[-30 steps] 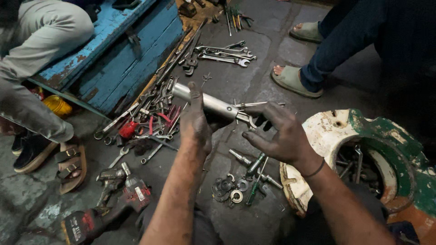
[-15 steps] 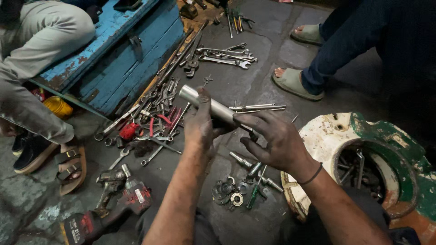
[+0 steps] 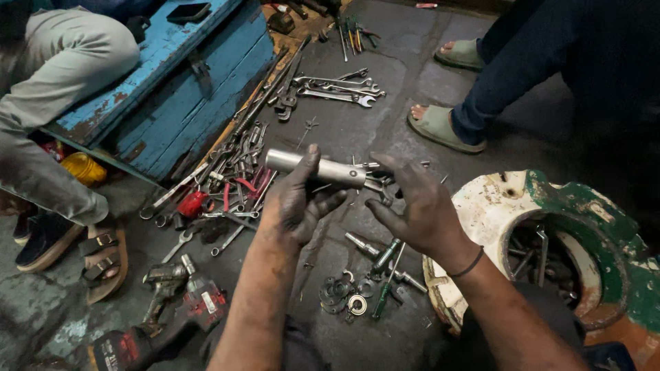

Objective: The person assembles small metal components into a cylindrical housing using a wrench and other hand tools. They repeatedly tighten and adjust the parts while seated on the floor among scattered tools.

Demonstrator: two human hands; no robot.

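Since the earlier frame both hands have drawn closer together and the tube (image 3: 316, 168) has tipped nearer to level. Grease-blackened, the left hand (image 3: 297, 200) grasps the silver tube across its middle, thumb over the top, holding it above the floor with its right end toward the right hand (image 3: 412, 203). That hand is released, fingers loosely curled, touching nothing that I can make out. One tube, two hands. Below them lie a few washers (image 3: 342, 294) and two or three screwdrivers (image 3: 385, 278); one red drill (image 3: 165, 312) lies lower left. Four or so wrenches (image 3: 337, 88) rest further off, beside one blue toolbox (image 3: 165, 82). One white-and-green casing (image 3: 550, 240) sits right on the dark concrete floor (image 3: 405, 75), where two other people's sandalled feet also show.
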